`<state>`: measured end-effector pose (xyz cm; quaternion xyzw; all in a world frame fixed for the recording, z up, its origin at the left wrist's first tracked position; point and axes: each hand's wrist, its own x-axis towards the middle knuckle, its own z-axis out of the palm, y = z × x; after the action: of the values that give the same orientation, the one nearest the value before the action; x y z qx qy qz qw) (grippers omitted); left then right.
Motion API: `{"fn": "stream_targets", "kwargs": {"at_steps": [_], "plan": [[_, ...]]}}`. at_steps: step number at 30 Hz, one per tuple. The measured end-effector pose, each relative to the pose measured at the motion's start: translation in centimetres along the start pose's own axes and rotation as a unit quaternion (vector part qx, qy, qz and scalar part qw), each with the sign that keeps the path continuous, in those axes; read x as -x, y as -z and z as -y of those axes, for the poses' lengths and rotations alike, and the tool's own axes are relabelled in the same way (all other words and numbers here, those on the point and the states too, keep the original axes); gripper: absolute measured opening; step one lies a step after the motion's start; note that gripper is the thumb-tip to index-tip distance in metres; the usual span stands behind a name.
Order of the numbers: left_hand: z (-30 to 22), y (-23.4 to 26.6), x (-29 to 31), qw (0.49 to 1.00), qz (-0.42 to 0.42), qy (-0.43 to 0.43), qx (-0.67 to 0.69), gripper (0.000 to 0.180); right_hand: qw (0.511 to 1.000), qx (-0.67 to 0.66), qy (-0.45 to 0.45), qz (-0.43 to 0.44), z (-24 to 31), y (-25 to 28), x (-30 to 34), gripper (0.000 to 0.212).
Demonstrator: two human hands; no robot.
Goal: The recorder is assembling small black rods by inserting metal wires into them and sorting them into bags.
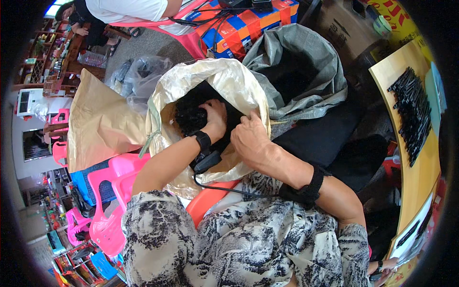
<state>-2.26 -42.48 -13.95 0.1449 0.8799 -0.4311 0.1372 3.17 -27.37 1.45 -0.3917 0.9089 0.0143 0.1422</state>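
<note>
Two hands, apart. Left hand (pixel 217 116) down inside a gold-coloured sack (pixel 210 71), on a heap of black pieces (pixel 186 112); fingertips hidden, impossible to tell whether clamped on any. Right hand (pixel 251 138) at the sack's right rim, fingers bent against it; grip impossible to make out. Two black wristbands (pixel 318 184), one per wrist. Near the left wrist, one small black box (pixel 207 162), with one cable (pixel 234 194) running toward the right wrist.

Beyond, one grey sack (pixel 330 71), contents too dark to identify. Leftward, a second gold-coloured sack (pixel 103 124) and several pink chairs (pixel 107 229), overlapping, hard to count. Rightward, one yellow board (pixel 423 191) under black sticks (pixel 411 115), too tangled for counting. At the top, one white sleeve (pixel 138 9), cut off by the edge.
</note>
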Motion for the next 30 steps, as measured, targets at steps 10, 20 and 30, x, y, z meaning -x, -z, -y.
{"fn": "stream_targets", "kwargs": {"at_steps": [10,20,30], "plan": [[2.9,-1.4,-0.9,0.994,0.037,-0.073,0.076,0.053,0.999,-0.001,0.024,-0.031,0.5,-0.5,-0.6,0.018],[10.1,1.9,-0.4,0.942,0.163,-0.126,0.264,0.074,0.724,-0.666,-0.179,0.029,1.2,-6.5,-5.6,0.041],[15.0,7.4,5.2,0.652,0.445,-0.062,0.611,0.047,0.189,-0.939,-0.264,0.115,3.6,-6.3,-6.9,0.061]]}}
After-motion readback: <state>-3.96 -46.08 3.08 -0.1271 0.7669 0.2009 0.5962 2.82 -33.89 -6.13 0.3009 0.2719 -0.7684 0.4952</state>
